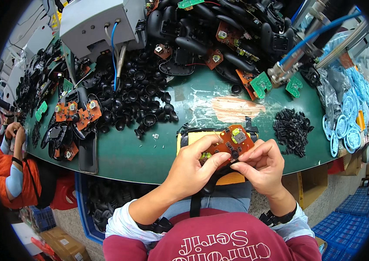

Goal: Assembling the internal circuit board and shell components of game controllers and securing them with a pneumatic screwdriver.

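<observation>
Head view: orange-brown circuit board (225, 138) was held at centre, just below mid-frame, over the yellow pad (191, 138) at the near edge of the green worktop (126, 152). Both hands pinched it: left hand (193, 164) on its left side, right hand (264, 166) at its lower right. Worktop had a worn tan patch (236, 108) upper centre, black cups (149, 90) and grey machine box (99, 26) upper left. Room: orange-clad co-worker (19, 180) far left, blue crates (345, 222) lower right.

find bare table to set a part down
Green tabletop shows left of the yellow pad, toward the black rectangular piece, bar tiny bits; also between the black caps and pale patch. The far side is crowded with black shells.
</observation>
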A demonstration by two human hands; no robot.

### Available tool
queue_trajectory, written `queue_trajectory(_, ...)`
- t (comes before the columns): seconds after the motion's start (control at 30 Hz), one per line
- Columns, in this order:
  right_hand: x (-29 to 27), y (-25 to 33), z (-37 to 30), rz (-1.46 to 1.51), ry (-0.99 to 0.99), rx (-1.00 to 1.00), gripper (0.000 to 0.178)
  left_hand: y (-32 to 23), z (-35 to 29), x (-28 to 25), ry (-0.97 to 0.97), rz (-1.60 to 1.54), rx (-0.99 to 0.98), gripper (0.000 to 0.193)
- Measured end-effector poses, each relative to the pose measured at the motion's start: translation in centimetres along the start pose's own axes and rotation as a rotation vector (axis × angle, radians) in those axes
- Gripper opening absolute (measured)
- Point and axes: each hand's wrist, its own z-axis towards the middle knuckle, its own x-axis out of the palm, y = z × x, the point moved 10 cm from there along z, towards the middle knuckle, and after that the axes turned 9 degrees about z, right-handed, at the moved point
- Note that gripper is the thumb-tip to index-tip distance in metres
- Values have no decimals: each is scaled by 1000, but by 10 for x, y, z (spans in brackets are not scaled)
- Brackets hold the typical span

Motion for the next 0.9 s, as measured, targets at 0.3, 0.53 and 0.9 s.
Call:
queue_trajectory(0.3, -13, 20, 11, -593, 48, -170, 86, 9, 10, 7, 178, -188, -51, 29)
queue_trajectory(0.53, 18, 29, 22, -636, 354, -350, 85, 10, 10, 19, 372, -192, -255, 24)
queue_trajectory(0.9, 19, 24, 26, -547, 328, -314, 79, 15, 8, 17, 280, -286, -226, 24)
